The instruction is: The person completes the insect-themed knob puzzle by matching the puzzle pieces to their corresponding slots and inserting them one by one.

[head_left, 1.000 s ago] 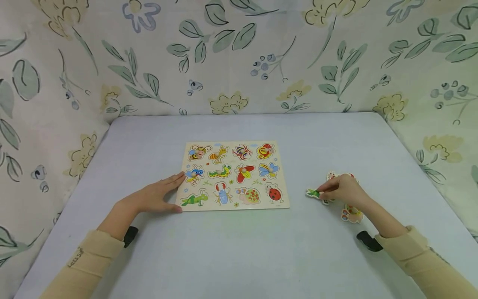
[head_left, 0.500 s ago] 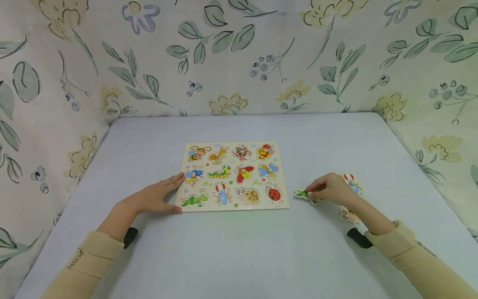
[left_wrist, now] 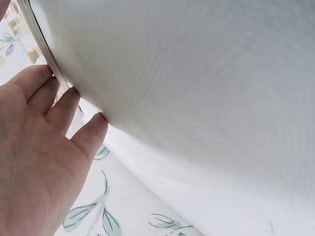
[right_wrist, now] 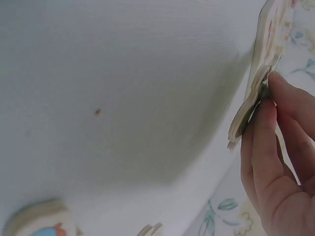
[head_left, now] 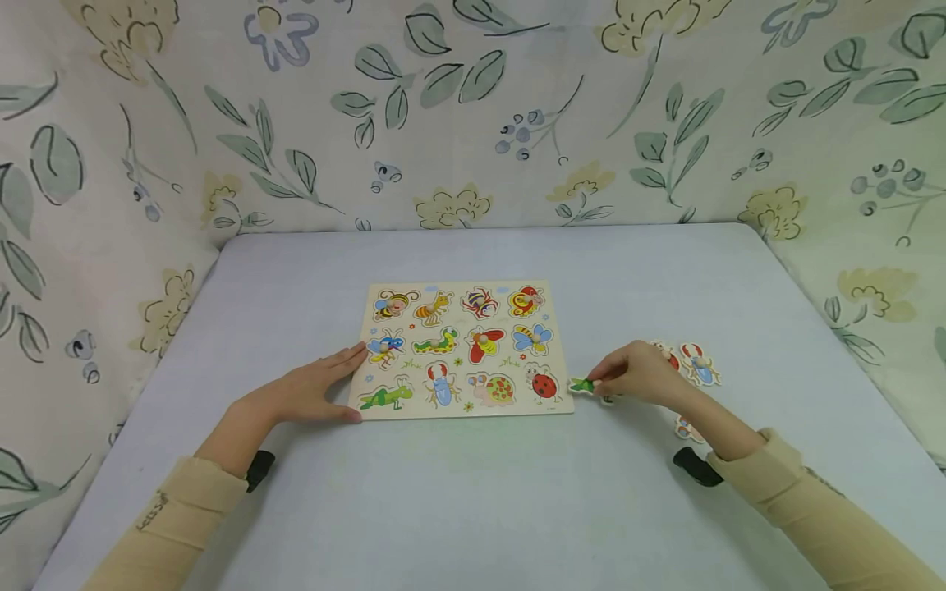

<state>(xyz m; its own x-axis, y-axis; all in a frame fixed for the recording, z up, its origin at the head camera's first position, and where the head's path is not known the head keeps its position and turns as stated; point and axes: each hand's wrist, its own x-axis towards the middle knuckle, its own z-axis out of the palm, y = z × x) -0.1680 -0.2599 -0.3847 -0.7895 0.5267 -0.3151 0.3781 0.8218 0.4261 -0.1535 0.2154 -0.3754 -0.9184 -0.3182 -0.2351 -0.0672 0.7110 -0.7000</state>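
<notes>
The wooden insect puzzle board (head_left: 458, 420) lies flat on the table, bearing several knobbed insect pieces in its upper rows. Its bottom row shows pictures of a grasshopper, stag beetle, snail and ladybug. At the board's left edge, my left hand (head_left: 310, 390) touches the side with extended fingers, also visible in the left wrist view. Thumb and fingertips of my right hand (head_left: 639, 373) pinch the green grasshopper puzzle piece (head_left: 582, 385), whose tip is beside the board's lower right edge. In the right wrist view this piece (right_wrist: 244, 114) appears edge-on, its face partly hidden by fingers.
To the right lie a loose stag beetle piece (head_left: 699, 364), a ladybug piece (head_left: 668, 353) partly behind my right hand, and a snail piece (head_left: 687, 428) mostly covered by the forearm. Floral cloth (head_left: 458, 123) rises behind the white table (head_left: 458, 501).
My right hand has moved left with the grasshopper piece, from the loose pieces to the board's right edge, uncovering the beetle piece. My left hand has stayed in place.
</notes>
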